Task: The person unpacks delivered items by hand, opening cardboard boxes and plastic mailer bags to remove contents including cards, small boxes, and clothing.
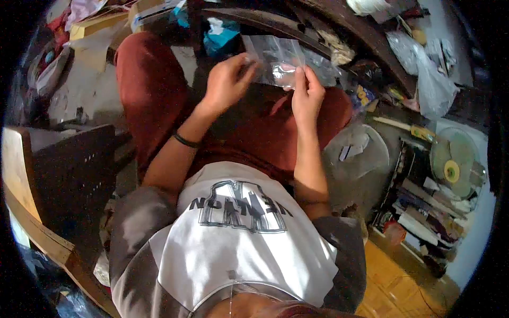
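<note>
A clear plastic bag with something small and shiny in or behind its lower part is spread out above my lap. My right hand pinches the bag's right edge between thumb and fingers. At the bag's left edge is my left hand, its fingers curled, with the thumb apart from them; whether the fingertips touch the plastic is too blurred to tell. A black band circles my left wrist. More clear plastic lies behind the bag on the right.
A blue bag is beyond my left hand. White plastic bags hang at the right, above a round fan and a cluttered rack. Dark wooden furniture stands at the left. A round, translucent disc is beside my right forearm.
</note>
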A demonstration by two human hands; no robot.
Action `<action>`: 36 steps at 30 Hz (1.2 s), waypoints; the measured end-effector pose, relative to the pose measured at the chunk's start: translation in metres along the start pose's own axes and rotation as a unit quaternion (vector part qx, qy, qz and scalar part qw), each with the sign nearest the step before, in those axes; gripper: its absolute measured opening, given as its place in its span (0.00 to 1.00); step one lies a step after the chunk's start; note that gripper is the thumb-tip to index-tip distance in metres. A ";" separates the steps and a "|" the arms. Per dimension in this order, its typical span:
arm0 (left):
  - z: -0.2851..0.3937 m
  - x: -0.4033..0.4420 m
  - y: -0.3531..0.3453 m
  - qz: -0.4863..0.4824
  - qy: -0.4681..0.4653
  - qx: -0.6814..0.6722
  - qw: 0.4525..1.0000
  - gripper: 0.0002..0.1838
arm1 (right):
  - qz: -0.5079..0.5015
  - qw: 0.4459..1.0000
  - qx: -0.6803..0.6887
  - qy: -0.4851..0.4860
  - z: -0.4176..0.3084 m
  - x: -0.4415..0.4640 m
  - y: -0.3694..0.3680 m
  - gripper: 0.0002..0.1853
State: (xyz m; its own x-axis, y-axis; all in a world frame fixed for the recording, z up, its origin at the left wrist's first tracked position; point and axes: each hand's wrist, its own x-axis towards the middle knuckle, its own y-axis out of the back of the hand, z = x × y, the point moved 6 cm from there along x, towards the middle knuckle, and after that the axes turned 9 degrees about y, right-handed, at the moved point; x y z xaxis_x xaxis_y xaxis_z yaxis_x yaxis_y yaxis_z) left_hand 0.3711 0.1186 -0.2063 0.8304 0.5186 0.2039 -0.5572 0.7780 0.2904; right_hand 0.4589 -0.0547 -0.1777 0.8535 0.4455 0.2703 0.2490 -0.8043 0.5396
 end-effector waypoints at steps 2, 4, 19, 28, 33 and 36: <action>0.027 -0.009 0.007 0.070 -0.056 0.121 0.989 0.08 | -0.016 0.998 0.043 0.042 -0.027 -0.001 -0.021 0.19; 0.036 -0.008 0.001 0.053 -0.073 0.180 0.980 0.12 | -0.053 0.995 0.029 0.078 -0.021 -0.001 -0.046 0.18; -0.028 0.007 0.058 0.226 -0.014 0.055 0.972 0.14 | 0.008 0.960 -0.173 0.221 -0.035 0.159 -0.159 0.14; -0.039 0.012 0.061 0.219 0.004 0.015 0.976 0.11 | -0.218 0.575 -0.670 0.416 0.092 0.237 -0.310 0.12; -0.044 0.016 0.059 0.210 0.034 0.000 0.977 0.10 | -0.265 0.671 -0.484 0.496 0.036 0.203 -0.267 0.13; -0.043 0.015 0.056 0.200 0.037 0.008 0.979 0.09 | -0.314 0.817 -0.349 0.335 0.016 0.195 -0.240 0.13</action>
State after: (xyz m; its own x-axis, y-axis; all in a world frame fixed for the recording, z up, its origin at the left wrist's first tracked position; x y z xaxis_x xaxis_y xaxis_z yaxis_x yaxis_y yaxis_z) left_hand 0.3531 0.1852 -0.2268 0.5439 0.8051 0.2366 -0.8373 0.5020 0.2168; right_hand 0.5733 0.2188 -0.2668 0.1585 0.9872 0.0145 0.0196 -0.0179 0.9996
